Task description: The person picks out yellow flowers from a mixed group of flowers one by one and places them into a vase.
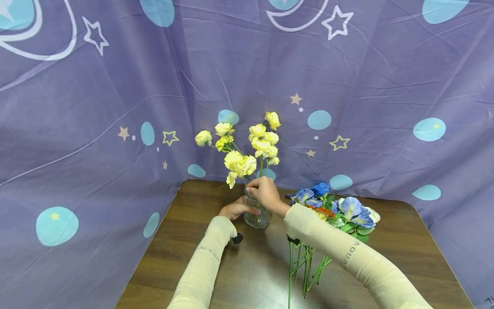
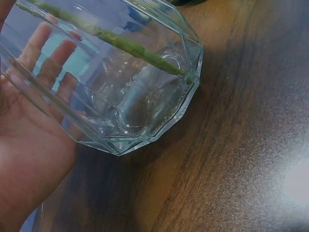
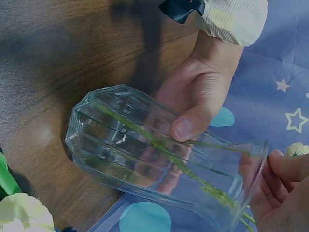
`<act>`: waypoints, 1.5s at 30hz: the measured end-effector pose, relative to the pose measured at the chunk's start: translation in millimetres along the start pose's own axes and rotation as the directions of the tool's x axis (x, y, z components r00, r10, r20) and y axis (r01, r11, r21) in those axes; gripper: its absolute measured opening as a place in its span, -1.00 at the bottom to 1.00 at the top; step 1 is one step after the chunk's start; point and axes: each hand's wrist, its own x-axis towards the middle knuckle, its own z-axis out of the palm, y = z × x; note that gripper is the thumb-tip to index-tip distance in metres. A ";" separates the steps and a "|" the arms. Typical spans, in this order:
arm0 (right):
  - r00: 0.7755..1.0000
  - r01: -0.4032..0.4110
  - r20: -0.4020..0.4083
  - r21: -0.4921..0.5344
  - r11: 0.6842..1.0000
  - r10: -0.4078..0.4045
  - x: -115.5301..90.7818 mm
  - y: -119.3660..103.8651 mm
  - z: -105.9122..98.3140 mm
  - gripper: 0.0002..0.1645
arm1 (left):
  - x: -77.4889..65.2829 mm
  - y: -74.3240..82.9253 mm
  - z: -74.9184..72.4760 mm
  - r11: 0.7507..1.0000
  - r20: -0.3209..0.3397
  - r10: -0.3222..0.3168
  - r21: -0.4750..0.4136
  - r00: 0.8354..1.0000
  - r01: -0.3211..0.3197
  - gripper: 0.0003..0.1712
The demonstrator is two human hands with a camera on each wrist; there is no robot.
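A clear faceted glass vase [image 1: 256,219] stands on the table, with green stems [image 2: 130,47] inside it. My left hand [image 1: 236,209] grips the vase's side; in the right wrist view its thumb lies along the glass and its fingers show through from behind. At the vase's mouth, my right hand [image 1: 266,193] pinches a thin stem between thumb and fingertips, close to the rim. Yellow flowers [image 1: 240,164] lean left above the vase, while another yellow cluster [image 1: 264,146] rises upright behind my right hand. Which bloom belongs to the pinched stem is hard to tell.
Beneath my right forearm lies a pile of artificial flowers, with blue blooms [image 1: 352,209], an orange one [image 1: 325,211] and long green stems [image 1: 306,270] pointing forward. The brown wooden table [image 1: 181,240] meets a purple patterned curtain [image 1: 370,86] at the back and sides.
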 end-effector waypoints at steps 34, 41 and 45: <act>0.999 0.010 0.051 -0.138 0.990 -0.003 0.7 8.0 10.6 -0.48 | 1.1 3.0 2.4 0.998 -0.020 -0.052 0.027 0.998 0.053 -0.64; 0.997 0.030 0.076 -0.148 0.989 -0.019 2.7 10.8 11.1 -0.52 | 2.2 3.5 1.1 0.998 -0.021 -0.052 0.024 0.998 0.052 -0.65; 0.997 0.031 0.071 -0.146 0.989 -0.020 2.2 11.2 11.8 -0.40 | 1.1 4.1 1.6 0.998 -0.022 -0.053 0.020 0.998 0.054 -0.60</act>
